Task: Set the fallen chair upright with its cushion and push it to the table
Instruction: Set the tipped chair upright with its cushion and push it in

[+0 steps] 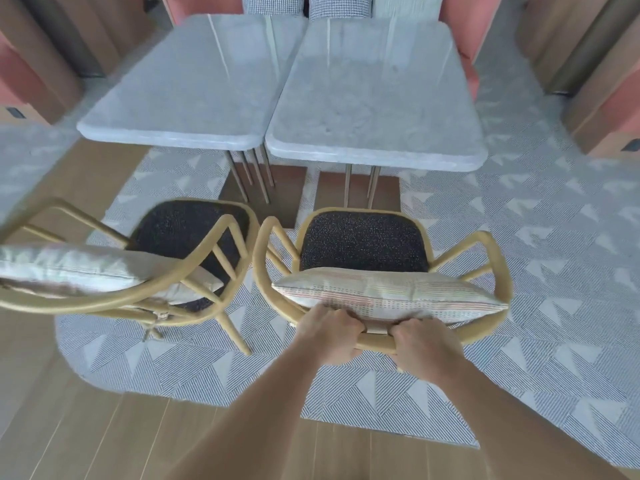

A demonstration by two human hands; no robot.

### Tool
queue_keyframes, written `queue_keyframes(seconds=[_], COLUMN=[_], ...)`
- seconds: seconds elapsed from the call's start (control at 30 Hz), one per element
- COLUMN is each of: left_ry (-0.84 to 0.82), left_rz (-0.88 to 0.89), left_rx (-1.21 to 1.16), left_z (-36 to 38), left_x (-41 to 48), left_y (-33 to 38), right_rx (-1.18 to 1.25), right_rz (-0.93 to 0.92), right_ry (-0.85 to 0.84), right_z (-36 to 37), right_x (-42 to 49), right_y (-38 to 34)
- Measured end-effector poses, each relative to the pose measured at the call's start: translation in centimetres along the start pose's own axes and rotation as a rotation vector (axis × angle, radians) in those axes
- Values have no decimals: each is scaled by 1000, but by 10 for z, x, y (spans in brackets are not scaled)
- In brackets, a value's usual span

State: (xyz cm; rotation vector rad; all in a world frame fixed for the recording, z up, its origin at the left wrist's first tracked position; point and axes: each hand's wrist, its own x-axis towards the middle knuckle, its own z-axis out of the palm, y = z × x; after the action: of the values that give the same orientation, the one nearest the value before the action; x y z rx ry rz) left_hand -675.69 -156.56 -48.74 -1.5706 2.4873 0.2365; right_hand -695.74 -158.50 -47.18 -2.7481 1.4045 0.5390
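A tan rattan chair (491, 271) with a dark speckled seat stands upright in front of the right grey stone table (377, 154). A pale striped cushion (388, 294) leans against its backrest. My left hand (329, 336) and my right hand (424, 344) both grip the top rail of the backrest, side by side, just below the cushion. The chair's front edge is a short way from the table's near edge.
A second matching chair (194, 271) with its own cushion (69, 268) stands to the left, before the left table (166, 136). A patterned rug (554, 254) lies under the chairs, on wood flooring. Pink benches stand beyond and beside the tables.
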Motion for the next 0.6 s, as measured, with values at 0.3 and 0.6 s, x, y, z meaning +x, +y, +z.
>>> queue_keyframes(seconds=[0.3, 0.6], left_ry=[0, 37], left_rz=[-35, -35], left_rx=[53, 75], left_z=[-12, -14], left_x=[36, 56], left_y=[-19, -33], right_rx=[-16, -96], right_rz=[-16, -75], right_ry=[19, 47], right_z=[-14, -24], right_x=[34, 51], right_y=[23, 37])
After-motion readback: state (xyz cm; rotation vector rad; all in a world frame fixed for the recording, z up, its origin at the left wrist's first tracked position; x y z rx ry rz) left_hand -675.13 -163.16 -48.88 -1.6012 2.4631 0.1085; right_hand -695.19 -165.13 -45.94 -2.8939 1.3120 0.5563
